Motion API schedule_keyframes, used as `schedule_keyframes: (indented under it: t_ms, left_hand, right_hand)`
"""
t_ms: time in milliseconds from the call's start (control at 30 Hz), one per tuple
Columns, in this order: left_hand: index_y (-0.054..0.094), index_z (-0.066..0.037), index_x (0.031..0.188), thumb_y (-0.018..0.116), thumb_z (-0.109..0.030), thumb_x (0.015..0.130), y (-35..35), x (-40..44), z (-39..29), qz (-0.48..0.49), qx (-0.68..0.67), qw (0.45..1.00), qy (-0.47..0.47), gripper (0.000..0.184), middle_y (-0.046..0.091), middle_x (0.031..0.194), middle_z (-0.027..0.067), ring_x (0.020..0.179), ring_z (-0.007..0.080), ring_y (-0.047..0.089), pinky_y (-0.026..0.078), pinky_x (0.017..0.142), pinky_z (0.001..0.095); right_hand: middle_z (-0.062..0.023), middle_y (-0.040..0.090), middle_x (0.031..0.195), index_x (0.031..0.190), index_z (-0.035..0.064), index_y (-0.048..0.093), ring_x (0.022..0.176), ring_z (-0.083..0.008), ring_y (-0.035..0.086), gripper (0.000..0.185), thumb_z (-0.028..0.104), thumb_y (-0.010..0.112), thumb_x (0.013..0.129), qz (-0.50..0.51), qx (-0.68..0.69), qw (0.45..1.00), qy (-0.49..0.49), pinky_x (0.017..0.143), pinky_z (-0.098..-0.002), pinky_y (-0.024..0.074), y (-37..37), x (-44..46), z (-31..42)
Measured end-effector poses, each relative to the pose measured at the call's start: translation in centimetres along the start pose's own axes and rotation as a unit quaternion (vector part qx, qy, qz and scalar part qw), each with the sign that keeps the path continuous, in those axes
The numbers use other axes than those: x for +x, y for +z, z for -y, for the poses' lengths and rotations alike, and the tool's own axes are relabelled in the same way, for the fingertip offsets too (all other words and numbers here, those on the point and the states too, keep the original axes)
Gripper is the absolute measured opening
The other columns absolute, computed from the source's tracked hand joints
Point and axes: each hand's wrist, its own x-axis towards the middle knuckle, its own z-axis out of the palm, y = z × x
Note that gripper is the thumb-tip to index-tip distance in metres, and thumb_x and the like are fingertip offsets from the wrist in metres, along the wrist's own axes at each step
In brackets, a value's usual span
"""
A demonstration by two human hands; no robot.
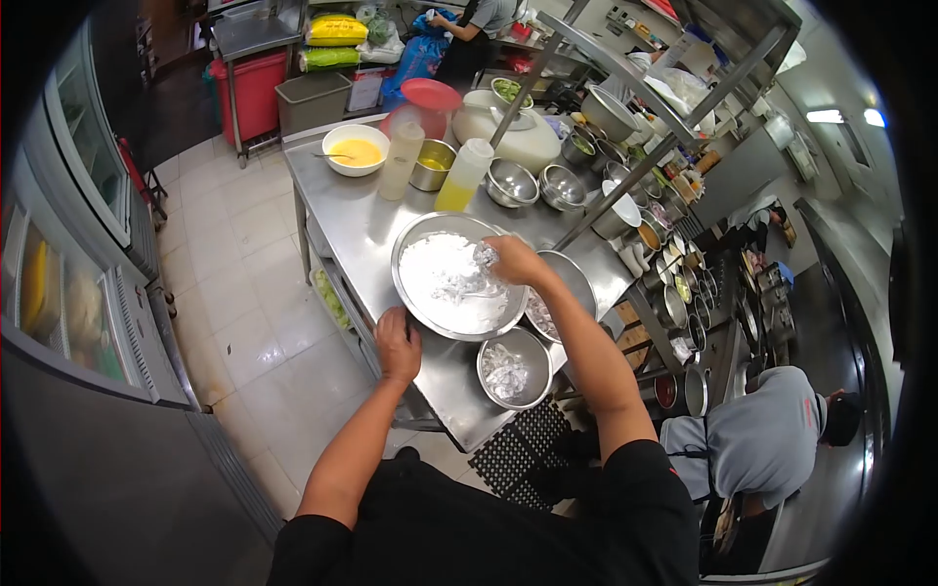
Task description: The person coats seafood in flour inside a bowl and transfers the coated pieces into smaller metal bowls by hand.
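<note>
Set on the steel surface (362,220), a wide steel mixing bowl (440,224): round, mouth facing up, hence with no long axis. Inside, white powder (433,260), loosest and lumpiest toward the right. Over that right side, the right hand (512,262), fingers bent downward, tips whitened; cannot tell whether closed around a piece. At the bowl's lower-left rim, by the surface's edge, the left hand (399,346), fingers close together and slightly curled; cannot tell whether gripping the rim. Just beside, nearer the body, a smaller steel bowl (536,363) with whitened pieces (504,373). Partly behind the right forearm, another steel bowl (578,283) of pale pieces. Beyond, two squeeze bottles (465,176) and a white bowl (357,173) of yellow liquid. Farther off, print on yellow bags (332,29) and red lettering on a co-worker's grey shirt (767,425), too small to read.
</note>
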Motion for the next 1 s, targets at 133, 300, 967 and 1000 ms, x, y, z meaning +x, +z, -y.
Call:
schedule_keyframes:
  t_ms: [133,300,967,1000]
  left_hand:
    - [0.054,0.0,0.114,0.06,-0.003,0.076,-0.1,0.0,-0.2,-0.013,0.01,1.0,0.005,0.039,0.057,0.113,0.0191,0.112,0.0361,0.051,0.037,0.096,0.0449]
    - [0.054,-0.001,0.114,0.06,-0.003,0.076,-0.3,0.3,-0.2,-0.002,0.007,1.0,-0.001,0.039,0.057,0.113,0.0174,0.112,0.0353,0.051,0.037,0.095,0.0445]
    - [0.054,-0.001,0.116,0.059,-0.003,0.076,-0.3,0.0,-0.2,-0.01,0.003,1.0,0.011,0.04,0.056,0.111,0.0173,0.112,0.0359,0.05,0.037,0.094,0.0452]
    - [0.054,-0.001,0.116,0.059,-0.003,0.076,-0.3,0.0,-0.2,-0.006,0.001,1.0,0.014,0.04,0.056,0.111,0.0173,0.112,0.0359,0.05,0.037,0.094,0.0452]
  right_hand:
    - [-0.0246,0.064,0.104,0.112,-0.0004,0.062,0.102,-0.0371,0.061,0.049,0.008,0.067,0.064,0.044,-0.105,0.994,0.004,0.089,-0.0403,0.0484,4.1,1.3,-3.6]
    - [-0.0237,0.065,0.102,0.108,0.0007,0.063,0.098,-0.0392,0.062,0.047,0.012,0.07,0.063,0.024,-0.102,0.994,0.037,0.086,-0.0429,0.0494,5.8,0.0,-2.6]
    - [-0.0208,0.066,0.101,0.11,0.0086,0.066,0.096,-0.0358,0.063,0.042,0.016,0.07,0.069,-0.005,-0.067,0.998,0.015,0.085,-0.042,0.0502,-0.5,-0.1,3.6]
    - [-0.0212,0.067,0.1,0.11,0.0066,0.066,0.094,-0.0358,0.064,0.042,0.014,0.07,0.069,-0.037,-0.025,0.999,0.03,0.084,-0.0414,0.0504,-1.8,-0.5,4.0]
